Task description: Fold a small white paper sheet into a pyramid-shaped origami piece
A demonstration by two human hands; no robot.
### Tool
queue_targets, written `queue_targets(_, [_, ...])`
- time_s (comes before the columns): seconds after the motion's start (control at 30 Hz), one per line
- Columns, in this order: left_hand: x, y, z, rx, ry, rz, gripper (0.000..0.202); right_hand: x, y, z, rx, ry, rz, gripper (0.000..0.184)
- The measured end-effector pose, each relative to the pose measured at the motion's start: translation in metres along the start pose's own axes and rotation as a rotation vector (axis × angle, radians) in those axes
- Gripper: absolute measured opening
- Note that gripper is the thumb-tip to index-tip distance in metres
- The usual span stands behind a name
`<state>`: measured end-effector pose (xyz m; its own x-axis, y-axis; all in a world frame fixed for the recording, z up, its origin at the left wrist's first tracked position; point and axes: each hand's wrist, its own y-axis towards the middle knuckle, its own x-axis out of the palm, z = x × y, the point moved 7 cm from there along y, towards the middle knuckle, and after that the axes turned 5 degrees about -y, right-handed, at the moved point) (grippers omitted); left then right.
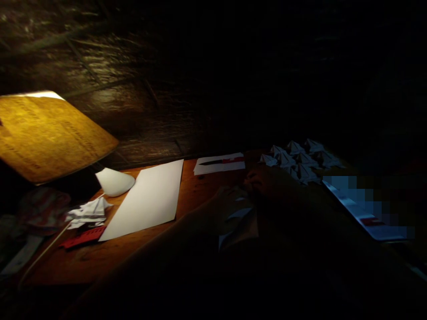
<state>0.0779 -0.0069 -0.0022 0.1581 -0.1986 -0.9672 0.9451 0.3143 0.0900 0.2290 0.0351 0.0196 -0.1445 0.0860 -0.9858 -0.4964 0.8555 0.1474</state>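
In deep shadow at the middle of the table, my left hand [228, 204] is closed on a piece of paper [245, 229], whose pale folded lower part shows below the palm. My right hand [262, 181] meets it at the paper's far end, its fingers bent in a pinch close to my left fingertips. What lies between the fingers is too dark to see clearly. Beyond both hands, a knife [220, 162] with a dark blade and red handle lies on a small stack of white paper [203, 170].
Several folded paper figures [302, 160] stand at the back right. A lit screen [367, 213], partly pixelated, is at the right. Leftward are a large white sheet [150, 195], a curled white piece [115, 182], crumpled paper [89, 212], a red object [83, 236] and a yellow lampshade [50, 135].
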Motion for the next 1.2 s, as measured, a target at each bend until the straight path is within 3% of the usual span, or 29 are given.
queue_targets(0.47, [-0.003, 0.001, 0.005, -0.047, -0.004, -0.059, 0.06, 0.005, 0.001, 0.002, -0.045, -0.017, -0.012, 0.036])
queue_targets(0.63, [-0.004, 0.001, 0.006, -0.015, -0.012, -0.041, 0.063, 0.003, 0.001, 0.002, -0.02, -0.013, -0.007, 0.033])
queue_targets(0.97, [-0.008, -0.001, 0.005, -0.073, -0.074, -0.033, 0.06, 0.003, -0.001, 0.004, -0.029, 0.047, -0.041, 0.033])
queue_targets(1.2, [-0.018, 0.004, 0.008, -0.136, -0.067, -0.029, 0.041, 0.003, -0.003, 0.005, -0.02, 0.069, -0.031, 0.035])
